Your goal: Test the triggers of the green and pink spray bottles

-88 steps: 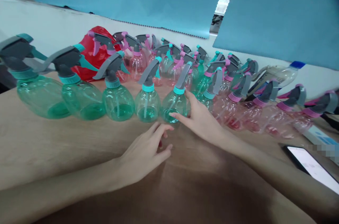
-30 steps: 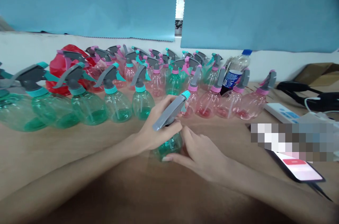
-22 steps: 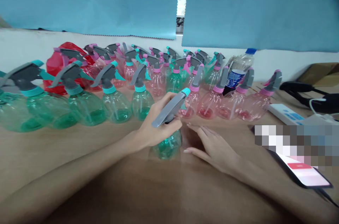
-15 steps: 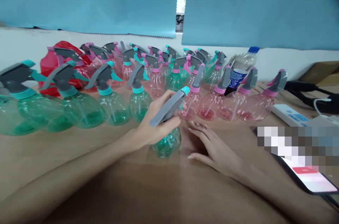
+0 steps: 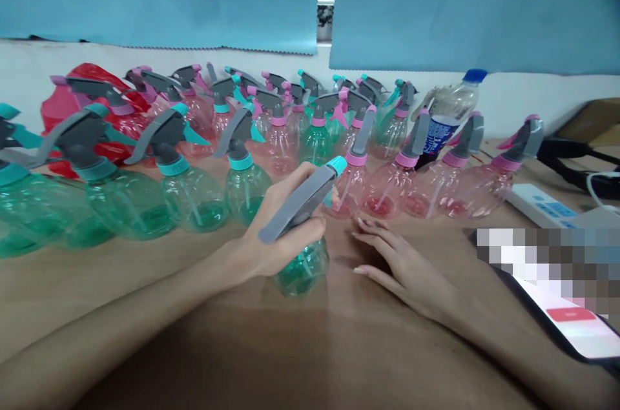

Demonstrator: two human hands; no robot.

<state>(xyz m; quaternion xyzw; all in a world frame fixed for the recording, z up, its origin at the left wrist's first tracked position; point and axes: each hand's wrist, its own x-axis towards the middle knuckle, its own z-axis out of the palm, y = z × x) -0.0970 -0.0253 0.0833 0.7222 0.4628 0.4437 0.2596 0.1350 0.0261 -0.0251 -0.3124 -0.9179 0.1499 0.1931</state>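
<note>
My left hand point(image 5: 283, 229) is closed round the neck and grey trigger head of a green spray bottle point(image 5: 303, 266) that stands on the brown table point(image 5: 145, 287) in front of me. Its teal nozzle tip points away to the right. My right hand point(image 5: 404, 265) lies on the table just right of that bottle, fingers stretched out and apart, holding nothing and a little clear of the bottle.
Behind stand rows of spray bottles: green ones point(image 5: 194, 194) to the left, pink ones point(image 5: 431, 190) to the right, more further back. A red bag point(image 5: 87, 106) lies far left. A soft-drink bottle point(image 5: 448, 113), a white power strip point(image 5: 542, 206) and a lit phone point(image 5: 569, 323) are at right.
The green bottle was pulled out of the row towards me and my left hand closed on its trigger head. My right hand let go of the bottle's base and slid right onto the table.
</note>
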